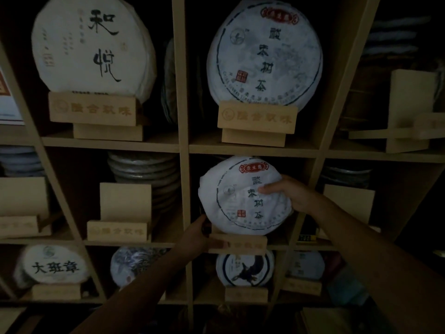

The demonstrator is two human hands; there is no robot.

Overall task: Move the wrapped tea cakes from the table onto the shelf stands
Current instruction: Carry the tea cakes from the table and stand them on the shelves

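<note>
A round tea cake in white paper with blue and red print sits tilted over a wooden stand in the middle compartment of the shelf. My right hand grips the cake's right edge, thumb across its face. My left hand holds the cake's lower left edge, close to the left end of the stand. Whether the cake's bottom rests in the stand's groove I cannot tell. The table is out of view.
Other wrapped cakes stand on stands above, at upper left and in the row below. Empty stands sit at the left and far right. Stacked cakes lie behind. Wooden dividers separate the compartments.
</note>
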